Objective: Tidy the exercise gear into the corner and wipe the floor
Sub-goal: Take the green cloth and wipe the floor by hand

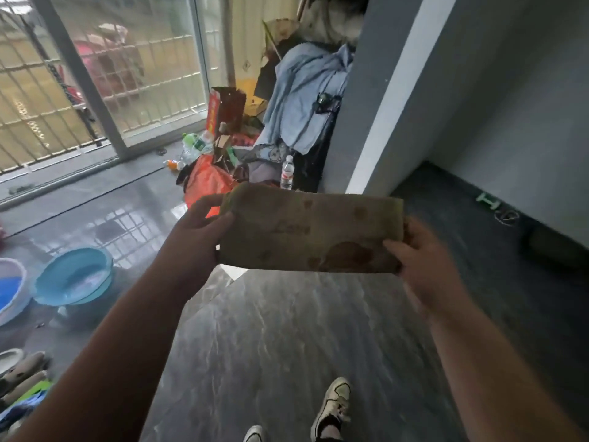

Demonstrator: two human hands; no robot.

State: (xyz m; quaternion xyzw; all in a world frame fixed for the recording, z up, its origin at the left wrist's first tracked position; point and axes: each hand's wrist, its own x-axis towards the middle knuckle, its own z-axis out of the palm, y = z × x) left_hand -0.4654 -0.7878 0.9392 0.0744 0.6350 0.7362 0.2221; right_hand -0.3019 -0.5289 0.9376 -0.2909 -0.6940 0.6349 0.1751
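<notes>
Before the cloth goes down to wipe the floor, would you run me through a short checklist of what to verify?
1. Cloth held at both ends: ok, the left hand and right hand each grip an end, stretched flat in the air.
2. Cloth clean enough: not ok, dark stains show on it.
3. Cloth damp: cannot tell.
4. Gear in the corner: ok, a green dumbbell and a ring-shaped item lie by the wall.
5. Floor ahead free: ok, only the person's shoes stand there.
6. Basin within reach: ok, it sits to the left.
</notes>
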